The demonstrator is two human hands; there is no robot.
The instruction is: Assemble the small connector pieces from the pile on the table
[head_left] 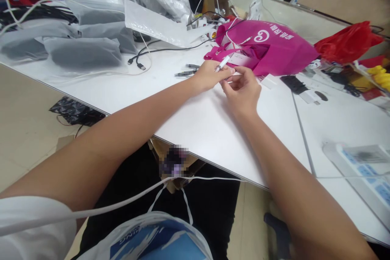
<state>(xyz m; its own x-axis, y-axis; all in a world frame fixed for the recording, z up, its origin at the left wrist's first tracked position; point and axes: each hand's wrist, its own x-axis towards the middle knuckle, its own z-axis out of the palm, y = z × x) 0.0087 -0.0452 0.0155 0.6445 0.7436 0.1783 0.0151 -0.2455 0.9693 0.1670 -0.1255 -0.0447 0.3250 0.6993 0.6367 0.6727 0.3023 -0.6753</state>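
Note:
Over the white table [195, 122] my two hands meet, fingertips close together. My left hand [209, 75] is closed around a slim white pen [223, 63], whose upper end sticks up past the thumb and forefinger. Facing it, my right hand [243, 89] has its fingers curled in a pinch by the left fingertips. Whatever lies between those fingers is too small and hidden to name. Just behind my left wrist, several dark, clear-bodied pens [186, 71] lie on the table.
A magenta bag [283, 48] lies behind my hands, a red plastic bag [347, 42] further right. Grey wrapped packages [83, 55] fill the left side. USB cables [140, 65] cross the table. At right are a dark adapter [294, 84] and a white-blue power strip [362, 170].

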